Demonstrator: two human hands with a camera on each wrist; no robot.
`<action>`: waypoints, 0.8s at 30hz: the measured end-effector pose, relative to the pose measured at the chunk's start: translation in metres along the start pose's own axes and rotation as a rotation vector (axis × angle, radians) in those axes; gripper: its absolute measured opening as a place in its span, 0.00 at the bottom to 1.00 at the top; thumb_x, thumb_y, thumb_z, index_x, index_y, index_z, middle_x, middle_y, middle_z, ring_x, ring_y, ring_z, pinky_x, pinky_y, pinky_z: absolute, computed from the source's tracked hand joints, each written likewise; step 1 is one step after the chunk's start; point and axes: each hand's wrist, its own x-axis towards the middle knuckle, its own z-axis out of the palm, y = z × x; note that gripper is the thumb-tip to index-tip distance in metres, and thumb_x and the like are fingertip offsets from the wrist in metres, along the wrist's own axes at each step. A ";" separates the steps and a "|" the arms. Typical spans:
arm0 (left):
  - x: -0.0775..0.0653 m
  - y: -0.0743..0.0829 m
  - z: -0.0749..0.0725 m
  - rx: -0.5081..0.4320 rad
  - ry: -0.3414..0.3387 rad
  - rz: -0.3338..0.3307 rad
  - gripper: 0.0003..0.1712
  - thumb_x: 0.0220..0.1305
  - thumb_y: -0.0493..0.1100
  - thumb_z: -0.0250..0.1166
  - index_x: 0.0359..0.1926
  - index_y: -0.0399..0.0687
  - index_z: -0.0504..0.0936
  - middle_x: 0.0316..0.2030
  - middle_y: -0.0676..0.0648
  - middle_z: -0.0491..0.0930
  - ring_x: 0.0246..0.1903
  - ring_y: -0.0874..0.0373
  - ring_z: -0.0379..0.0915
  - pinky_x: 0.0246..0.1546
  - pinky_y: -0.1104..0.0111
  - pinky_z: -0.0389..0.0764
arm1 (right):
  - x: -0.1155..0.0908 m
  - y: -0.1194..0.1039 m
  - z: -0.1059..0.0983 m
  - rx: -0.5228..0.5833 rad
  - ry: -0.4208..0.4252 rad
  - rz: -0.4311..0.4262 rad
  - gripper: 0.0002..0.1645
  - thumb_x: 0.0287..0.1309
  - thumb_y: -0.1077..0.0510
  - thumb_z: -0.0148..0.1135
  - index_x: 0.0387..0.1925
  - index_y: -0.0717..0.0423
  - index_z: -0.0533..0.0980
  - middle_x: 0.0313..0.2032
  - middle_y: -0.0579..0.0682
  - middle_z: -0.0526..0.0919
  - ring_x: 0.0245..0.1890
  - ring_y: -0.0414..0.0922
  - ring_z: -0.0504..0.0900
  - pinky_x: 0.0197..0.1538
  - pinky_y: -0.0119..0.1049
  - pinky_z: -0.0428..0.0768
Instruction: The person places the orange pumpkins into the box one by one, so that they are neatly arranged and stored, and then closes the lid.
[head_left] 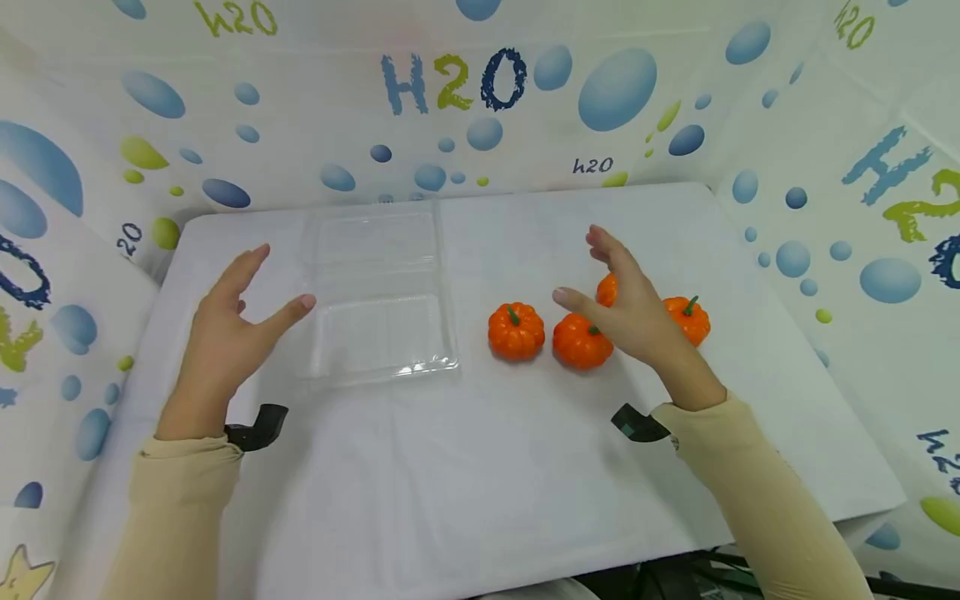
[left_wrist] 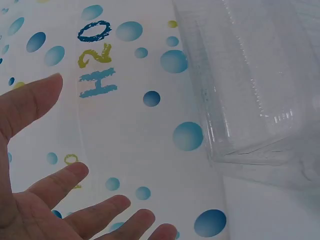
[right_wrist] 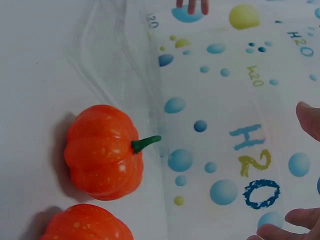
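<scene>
Both hands are raised over the white table with nothing in them. My left hand [head_left: 228, 346] is at the left of a clear plastic clamshell box [head_left: 447, 317], its fingers spread and thumb pointing toward the box. My right hand [head_left: 637, 317] hovers above a group of small orange pumpkins with green stems, fingers apart. One pumpkin [head_left: 516, 332] sits between the box and that hand. Another pumpkin [head_left: 582, 343] lies beneath the thumb. A third pumpkin [head_left: 607, 289] is mostly hidden behind the hand, and one more pumpkin [head_left: 688, 320] shows past the wrist.
A white cloth covers the table [head_left: 450, 483]. Behind it and along the sides hangs a white curtain [head_left: 300, 125] printed with blue bubbles and H2O lettering. Dark cables [head_left: 720, 560] show below the table's front edge at the right.
</scene>
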 end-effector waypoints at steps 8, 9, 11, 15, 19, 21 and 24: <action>-0.009 -0.022 -0.001 -0.026 -0.238 -0.124 0.67 0.56 0.63 0.75 0.81 0.73 0.34 0.80 0.44 0.36 0.68 0.20 0.52 0.61 0.32 0.62 | 0.007 0.004 0.021 -0.030 -0.073 0.046 0.63 0.52 0.31 0.73 0.80 0.44 0.50 0.74 0.43 0.62 0.75 0.48 0.56 0.72 0.60 0.58; -0.011 -0.024 -0.002 -0.025 -0.261 -0.130 0.69 0.54 0.64 0.76 0.80 0.74 0.33 0.80 0.43 0.36 0.67 0.20 0.53 0.61 0.32 0.62 | 0.008 0.003 0.023 -0.036 -0.080 0.053 0.64 0.51 0.31 0.73 0.80 0.43 0.51 0.74 0.43 0.62 0.75 0.48 0.56 0.72 0.61 0.57; -0.012 -0.028 -0.001 -0.027 -0.308 -0.141 0.73 0.51 0.65 0.78 0.80 0.76 0.31 0.80 0.43 0.35 0.67 0.21 0.56 0.61 0.32 0.63 | 0.009 0.004 0.027 -0.042 -0.092 0.073 0.64 0.49 0.30 0.74 0.80 0.42 0.52 0.73 0.41 0.64 0.75 0.49 0.55 0.73 0.61 0.56; -0.012 -0.033 0.002 -0.016 -0.380 -0.153 0.77 0.46 0.66 0.80 0.79 0.76 0.28 0.79 0.36 0.36 0.66 0.23 0.59 0.61 0.34 0.64 | 0.009 0.007 0.035 -0.062 -0.096 0.064 0.63 0.48 0.32 0.77 0.79 0.44 0.55 0.71 0.42 0.67 0.74 0.49 0.56 0.73 0.58 0.58; -0.011 -0.040 0.006 -0.023 -0.419 -0.162 0.78 0.46 0.63 0.81 0.80 0.74 0.28 0.77 0.29 0.40 0.65 0.23 0.61 0.60 0.34 0.66 | 0.010 0.011 0.044 -0.138 -0.126 0.028 0.63 0.48 0.35 0.78 0.78 0.50 0.56 0.71 0.47 0.67 0.73 0.51 0.59 0.72 0.55 0.60; -0.011 -0.043 0.009 -0.035 -0.425 -0.161 0.77 0.47 0.61 0.81 0.80 0.73 0.29 0.77 0.29 0.41 0.65 0.23 0.61 0.60 0.35 0.67 | 0.011 0.012 0.048 -0.177 -0.150 0.025 0.64 0.47 0.36 0.78 0.78 0.51 0.56 0.71 0.48 0.67 0.73 0.52 0.60 0.72 0.55 0.60; -0.011 -0.048 0.011 -0.041 -0.427 -0.158 0.77 0.47 0.60 0.82 0.80 0.70 0.30 0.78 0.30 0.41 0.67 0.25 0.59 0.60 0.36 0.68 | 0.011 0.010 0.054 -0.202 -0.181 0.026 0.65 0.45 0.37 0.80 0.78 0.51 0.56 0.72 0.49 0.66 0.73 0.51 0.60 0.72 0.54 0.62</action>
